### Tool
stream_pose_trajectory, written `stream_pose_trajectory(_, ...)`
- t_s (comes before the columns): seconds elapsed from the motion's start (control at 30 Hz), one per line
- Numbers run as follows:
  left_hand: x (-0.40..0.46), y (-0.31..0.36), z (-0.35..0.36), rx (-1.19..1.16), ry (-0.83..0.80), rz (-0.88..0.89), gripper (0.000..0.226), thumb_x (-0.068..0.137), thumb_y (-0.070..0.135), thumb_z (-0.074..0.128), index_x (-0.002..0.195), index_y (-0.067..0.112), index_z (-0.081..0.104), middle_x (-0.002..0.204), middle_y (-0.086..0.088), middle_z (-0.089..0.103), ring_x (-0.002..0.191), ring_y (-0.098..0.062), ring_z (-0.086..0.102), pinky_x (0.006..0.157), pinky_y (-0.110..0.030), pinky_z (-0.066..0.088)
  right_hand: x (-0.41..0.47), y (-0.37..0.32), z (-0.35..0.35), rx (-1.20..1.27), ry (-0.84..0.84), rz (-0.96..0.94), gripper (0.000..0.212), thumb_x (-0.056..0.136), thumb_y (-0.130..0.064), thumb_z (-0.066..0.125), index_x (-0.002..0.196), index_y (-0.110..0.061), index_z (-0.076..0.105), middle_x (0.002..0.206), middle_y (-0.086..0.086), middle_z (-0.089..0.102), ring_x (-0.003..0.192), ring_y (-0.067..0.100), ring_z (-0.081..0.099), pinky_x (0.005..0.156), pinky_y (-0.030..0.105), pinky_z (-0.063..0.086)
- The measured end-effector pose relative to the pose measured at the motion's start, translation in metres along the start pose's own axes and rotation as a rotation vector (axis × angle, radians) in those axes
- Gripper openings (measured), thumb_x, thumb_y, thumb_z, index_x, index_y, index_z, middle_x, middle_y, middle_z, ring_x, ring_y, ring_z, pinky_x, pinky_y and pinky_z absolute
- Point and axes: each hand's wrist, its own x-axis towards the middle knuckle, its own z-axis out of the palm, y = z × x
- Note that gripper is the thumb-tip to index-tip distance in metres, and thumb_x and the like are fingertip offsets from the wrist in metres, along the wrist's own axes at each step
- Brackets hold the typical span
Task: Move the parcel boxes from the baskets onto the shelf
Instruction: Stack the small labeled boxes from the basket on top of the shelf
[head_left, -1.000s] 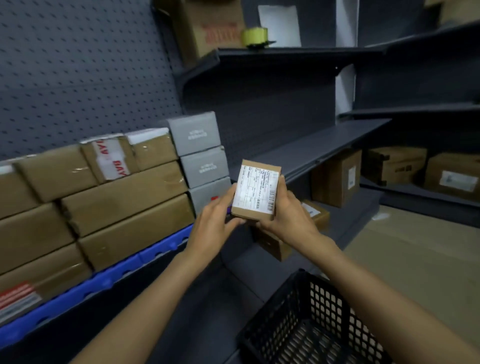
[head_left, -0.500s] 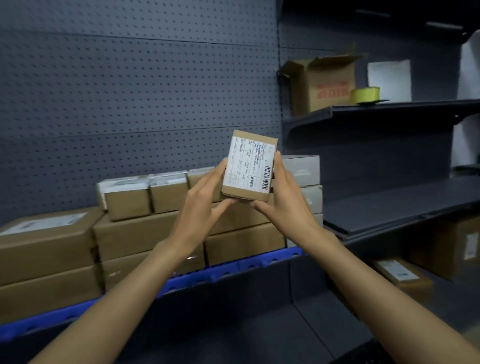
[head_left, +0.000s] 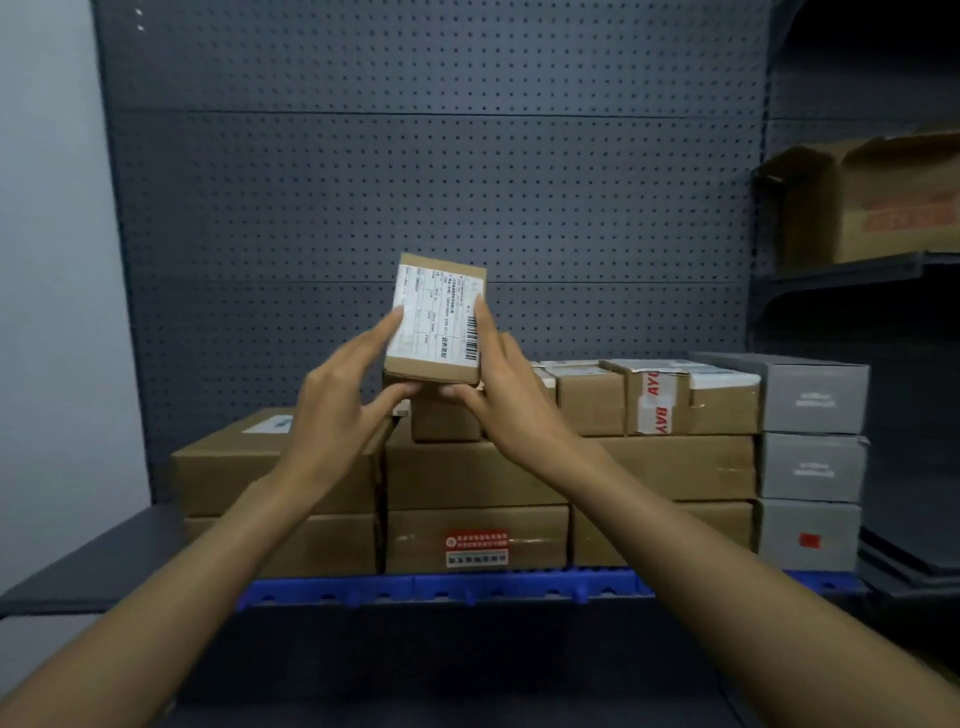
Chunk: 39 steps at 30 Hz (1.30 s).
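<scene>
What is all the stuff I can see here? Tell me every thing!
small brown cardboard parcel with white label: one, held up before the pegboard.
brown cardboard boxes: about ten, stacked on the shelf.
grey boxes: three, stacked at the right end.
blue shelf edge strip: one, under the stack.
dark grey pegboard: one, behind.
open brown carton: one, upper right shelf.
left hand: one, holds the parcel's left side.
right hand: one, holds its right side.
</scene>
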Motion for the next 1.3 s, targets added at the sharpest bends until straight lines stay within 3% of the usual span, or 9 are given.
stream_pose_trajectory(0.17,-0.006,-0.045,-0.024,0.04,0.028,-0.072,0.072,0.084,0.023,0.072,0.147,0.023,0.038,0.139,-0.004,0.053,0.124,-0.013,0.05,0.102,-0.033,0.045,0.041,-0.016,0.04,0.004,-0.147,-0.045,0.09,0.094,-0.041,0.058,0.156,-0.022,-0.003,0.146,0.012,0.038,0.132,0.027,0.04,0.107,0.044,0.038)
stream_pose_trajectory(0.3,-0.01,-0.073,-0.024,0.071,0.026,-0.124,0.067,0.085,0.036,0.064,0.147,0.025,0.039,0.137,-0.008,0.056,0.121,-0.019,0.054,0.097,-0.035,0.048,0.065,-0.017,0.063,-0.048,-0.253,-0.068,0.083,0.095,-0.046,0.056,0.156,-0.017,0.008,0.145,0.014,0.043,0.13,0.029,0.043,0.104,0.042,0.04)
stream_pose_trajectory(0.53,-0.016,-0.113,0.0,0.079,-0.005,-0.231,0.064,0.086,0.048,0.056,0.146,0.029,0.041,0.111,-0.006,0.067,0.086,-0.012,0.059,0.068,-0.023,0.045,0.088,-0.007,0.089,-0.14,-0.37,-0.057,0.077,0.096,-0.046,0.053,0.154,-0.013,0.016,0.137,0.016,0.051,0.122,0.03,0.048,0.094,0.039,0.042)
stream_pose_trajectory(0.77,-0.02,-0.132,0.018,0.026,-0.034,-0.245,0.054,0.092,0.041,0.057,0.142,0.027,0.045,0.119,-0.005,0.065,0.093,-0.006,0.054,0.067,-0.016,0.04,0.102,0.007,0.106,-0.258,-0.422,-0.072,0.06,0.096,-0.051,0.05,0.138,-0.009,0.039,0.118,0.016,0.061,0.11,0.031,0.05,0.074,0.034,0.038)
stream_pose_trajectory(0.97,-0.026,-0.144,0.027,-0.019,-0.098,-0.287,0.051,0.092,0.049,0.051,0.14,0.033,0.045,0.113,-0.002,0.061,0.103,-0.016,0.057,0.079,-0.033,0.05,0.107,0.015,0.11,-0.37,-0.45,-0.098,0.049,0.092,-0.057,0.051,0.106,-0.01,0.053,0.103,0.013,0.062,0.104,0.031,0.05,0.071,0.037,0.039)
stream_pose_trajectory(1.13,-0.031,-0.153,0.033,0.004,-0.127,-0.282,0.047,0.093,0.052,0.045,0.136,0.033,0.047,0.108,0.002,0.064,0.096,-0.015,0.06,0.076,-0.036,0.053,0.105,0.016,0.107,-0.401,-0.453,-0.111,0.051,0.094,-0.054,0.052,0.121,-0.012,0.059,0.122,0.012,0.057,0.117,0.03,0.047,0.088,0.039,0.041)
stream_pose_trajectory(1.3,-0.027,-0.156,0.038,0.032,-0.135,-0.265,0.042,0.095,0.045,0.048,0.135,0.032,0.047,0.111,-0.001,0.066,0.094,-0.016,0.063,0.077,-0.039,0.055,0.105,0.017,0.104,-0.399,-0.443,-0.134,0.047,0.095,-0.047,0.054,0.125,-0.011,0.058,0.122,0.011,0.056,0.113,0.029,0.051,0.088,0.038,0.042)
